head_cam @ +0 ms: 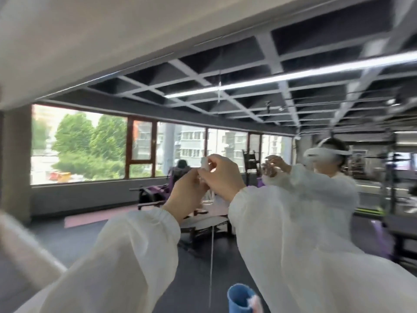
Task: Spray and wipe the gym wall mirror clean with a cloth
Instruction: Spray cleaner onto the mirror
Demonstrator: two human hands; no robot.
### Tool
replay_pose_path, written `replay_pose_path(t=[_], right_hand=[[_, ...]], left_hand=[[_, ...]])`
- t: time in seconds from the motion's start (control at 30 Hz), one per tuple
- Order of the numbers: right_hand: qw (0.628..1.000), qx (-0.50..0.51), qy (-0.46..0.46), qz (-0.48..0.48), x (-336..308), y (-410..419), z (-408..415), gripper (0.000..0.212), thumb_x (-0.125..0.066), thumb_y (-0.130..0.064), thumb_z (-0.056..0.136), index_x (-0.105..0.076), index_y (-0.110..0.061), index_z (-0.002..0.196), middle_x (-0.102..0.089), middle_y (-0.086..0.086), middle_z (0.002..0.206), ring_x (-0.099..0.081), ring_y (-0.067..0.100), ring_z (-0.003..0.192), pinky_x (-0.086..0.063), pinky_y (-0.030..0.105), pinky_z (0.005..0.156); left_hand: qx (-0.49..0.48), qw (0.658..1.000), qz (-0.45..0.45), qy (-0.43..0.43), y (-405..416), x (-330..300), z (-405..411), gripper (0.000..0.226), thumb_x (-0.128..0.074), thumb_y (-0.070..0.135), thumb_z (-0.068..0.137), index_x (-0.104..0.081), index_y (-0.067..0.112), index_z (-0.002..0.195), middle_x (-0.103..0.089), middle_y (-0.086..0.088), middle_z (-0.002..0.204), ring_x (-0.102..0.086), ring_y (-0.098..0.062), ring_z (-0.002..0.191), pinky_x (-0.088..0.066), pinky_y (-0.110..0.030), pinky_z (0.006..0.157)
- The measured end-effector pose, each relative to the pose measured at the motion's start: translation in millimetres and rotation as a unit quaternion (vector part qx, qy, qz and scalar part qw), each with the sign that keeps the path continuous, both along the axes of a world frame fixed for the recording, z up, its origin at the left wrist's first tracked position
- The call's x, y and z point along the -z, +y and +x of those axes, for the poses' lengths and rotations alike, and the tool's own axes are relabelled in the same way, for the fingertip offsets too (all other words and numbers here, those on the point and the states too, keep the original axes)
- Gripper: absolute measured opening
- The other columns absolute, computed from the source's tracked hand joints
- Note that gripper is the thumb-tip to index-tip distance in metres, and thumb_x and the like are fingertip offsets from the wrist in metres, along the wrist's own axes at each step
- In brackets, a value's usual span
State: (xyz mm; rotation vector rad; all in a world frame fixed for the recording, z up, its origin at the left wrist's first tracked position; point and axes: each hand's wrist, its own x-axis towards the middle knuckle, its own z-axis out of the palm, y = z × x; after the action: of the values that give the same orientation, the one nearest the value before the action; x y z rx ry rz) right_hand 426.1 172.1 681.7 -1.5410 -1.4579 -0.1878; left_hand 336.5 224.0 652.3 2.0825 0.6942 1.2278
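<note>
The gym wall mirror (94,236) fills the view ahead, with a vertical seam (211,249) running down its middle. Both my hands are raised in front of it on a clear spray bottle (209,197) with a white spray head (205,164). My left hand (187,195) grips the bottle's body from the left. My right hand (222,177) pinches the white head with curled fingers. A rolled blue cloth (239,299) shows at the bottom edge below my right sleeve; what holds it is hidden.
My own reflection in a white suit and headset (325,177) stands at the right of the mirror. Reflected windows (90,143), purple gym machines (158,193), a pink mat (90,219) and racks (397,177) appear behind. A white wall edge (24,245) lies at the left.
</note>
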Motion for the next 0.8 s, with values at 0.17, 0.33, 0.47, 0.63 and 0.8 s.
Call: replay_pose_path(t=[0.17, 0.33, 0.47, 0.63, 0.8], right_hand=[[0.997, 0.072, 0.020, 0.002, -24.7, -31.0, 15.9, 0.013, -0.060, -0.029, 0.089, -0.057, -0.016, 0.087, -0.053, -0.006, 0.078, -0.052, 0.011, 0.071, -0.032, 0.011, 0.048], [0.989, 0.129, 0.052, 0.054, -27.6, -61.9, 26.6, 0.036, -0.063, -0.024, 0.089, -0.045, -0.023, 0.058, -0.044, -0.010, 0.056, -0.043, -0.001, 0.050, -0.031, 0.012, 0.045], [0.977, 0.141, 0.116, 0.108, -22.4, -80.9, 30.7, 0.014, -0.061, -0.024, 0.088, -0.065, -0.018, 0.101, -0.066, 0.000, 0.085, -0.063, 0.013, 0.079, -0.051, 0.029, 0.075], [0.973, 0.135, 0.147, 0.118, -16.3, -103.4, 28.4, 0.047, -0.053, -0.022, 0.094, -0.038, -0.027, 0.138, -0.065, 0.008, 0.104, -0.062, 0.023, 0.097, -0.049, 0.037, 0.086], [0.973, 0.135, 0.140, 0.123, -16.9, -112.3, 35.1, 0.069, -0.070, -0.021, 0.083, -0.032, -0.032, 0.140, -0.063, 0.007, 0.113, -0.060, 0.021, 0.105, -0.050, 0.034, 0.088]], left_hand=[[0.094, 0.994, 0.000, -0.049, -20.0, -33.8, 22.5, 0.020, -0.046, -0.001, 0.092, -0.054, 0.015, 0.100, -0.060, -0.010, 0.088, -0.059, -0.018, 0.070, -0.053, -0.019, 0.052], [0.149, 0.987, -0.004, -0.053, -37.4, -37.4, 39.1, 0.029, -0.069, 0.008, 0.082, -0.051, 0.020, 0.101, -0.060, 0.005, 0.088, -0.060, -0.012, 0.075, -0.051, -0.019, 0.057], [0.222, 0.972, -0.057, -0.044, -52.2, -31.9, 47.5, 0.027, -0.073, 0.017, 0.081, -0.052, 0.015, 0.099, -0.064, -0.002, 0.088, -0.062, -0.014, 0.075, -0.057, -0.030, 0.071], [0.267, 0.960, -0.065, -0.056, -69.0, -27.1, 53.9, 0.028, -0.070, 0.021, 0.084, -0.053, 0.009, 0.102, -0.065, -0.008, 0.089, -0.061, -0.013, 0.070, -0.049, -0.011, 0.051], [0.277, 0.956, -0.059, -0.080, -84.5, -26.6, 61.9, 0.015, -0.066, 0.011, 0.085, -0.054, 0.010, 0.094, -0.057, -0.002, 0.082, -0.056, -0.009, 0.068, -0.044, -0.008, 0.047]])
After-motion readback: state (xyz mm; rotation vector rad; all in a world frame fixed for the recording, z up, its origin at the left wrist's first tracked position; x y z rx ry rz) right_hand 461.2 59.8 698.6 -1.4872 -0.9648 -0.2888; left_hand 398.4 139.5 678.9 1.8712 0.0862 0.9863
